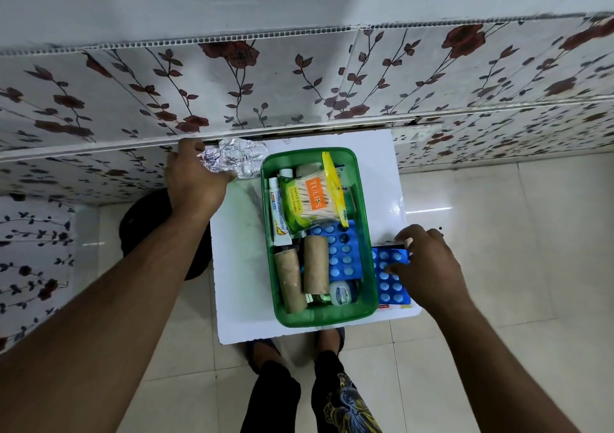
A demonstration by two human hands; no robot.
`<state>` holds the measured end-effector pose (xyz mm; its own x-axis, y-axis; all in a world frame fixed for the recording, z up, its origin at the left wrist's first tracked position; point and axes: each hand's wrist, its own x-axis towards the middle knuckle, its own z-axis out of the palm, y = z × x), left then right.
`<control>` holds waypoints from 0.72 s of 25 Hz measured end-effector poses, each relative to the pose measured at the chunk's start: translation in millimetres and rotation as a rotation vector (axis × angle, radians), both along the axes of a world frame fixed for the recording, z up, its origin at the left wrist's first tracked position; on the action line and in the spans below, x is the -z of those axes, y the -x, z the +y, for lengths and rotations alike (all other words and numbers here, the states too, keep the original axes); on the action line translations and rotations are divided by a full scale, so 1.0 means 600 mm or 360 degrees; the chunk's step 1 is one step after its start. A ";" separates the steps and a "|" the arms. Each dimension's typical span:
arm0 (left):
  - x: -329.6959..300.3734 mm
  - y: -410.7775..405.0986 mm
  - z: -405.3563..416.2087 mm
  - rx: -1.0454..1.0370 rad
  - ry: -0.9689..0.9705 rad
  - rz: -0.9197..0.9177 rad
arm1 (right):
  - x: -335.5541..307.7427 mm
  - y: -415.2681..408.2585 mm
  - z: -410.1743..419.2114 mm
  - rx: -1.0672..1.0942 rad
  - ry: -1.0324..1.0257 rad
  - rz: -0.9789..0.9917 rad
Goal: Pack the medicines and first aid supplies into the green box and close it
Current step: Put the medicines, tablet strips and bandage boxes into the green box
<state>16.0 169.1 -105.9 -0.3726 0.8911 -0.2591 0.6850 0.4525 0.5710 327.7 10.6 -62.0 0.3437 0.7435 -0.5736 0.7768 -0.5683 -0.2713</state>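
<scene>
Both hands gather the last loose strips beside the nearly full translucent green plastic box (319,314).

The box sits open in the middle of the white square surface (239,299), already holding cotton swabs, a tube, two cardboard rolls and a blue tablet strip. The right hand (428,266), fingers curled, presses on a blue blister strip of round tablets (392,279) lying just right of the box; whether it is pinched or only touched cannot be told. The left hand (192,183) closes on the edge of a crumpled silver foil blister strip (239,158) at the surface's far left corner. To do this well, each strip should probably be lifted flat and slid in along the wall, low enough for a lid; no lid is in view.
</scene>
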 end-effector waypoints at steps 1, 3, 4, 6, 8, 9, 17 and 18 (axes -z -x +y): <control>0.002 0.004 -0.001 -0.0040 -0.0019 -0.0034 | 0.000 -0.004 0.001 0.0054 0.0005 0.0039; -0.009 0.014 -0.011 -0.0139 -0.0070 -0.0183 | -0.002 -0.014 0.003 0.0131 0.0046 0.0128; -0.025 0.017 -0.022 -0.0202 -0.0090 -0.0279 | -0.006 -0.019 0.003 0.0159 0.0072 0.0190; -0.078 0.025 -0.052 -0.0338 -0.0145 -0.0405 | -0.020 -0.025 0.003 0.0201 0.0093 0.0319; -0.150 0.027 -0.090 -0.0402 -0.0221 -0.0550 | -0.042 -0.031 0.006 0.0240 0.0058 0.0393; -0.184 0.018 -0.109 -0.0349 -0.0211 -0.0628 | -0.054 -0.034 0.009 0.0255 0.0027 0.0401; -0.206 -0.120 -0.228 0.0653 0.0139 -0.0157 | -0.133 -0.052 0.033 0.0385 -0.0329 0.0420; -0.198 -0.125 -0.231 0.0701 0.0163 -0.0084 | -0.136 -0.054 0.034 0.0396 -0.0349 0.0430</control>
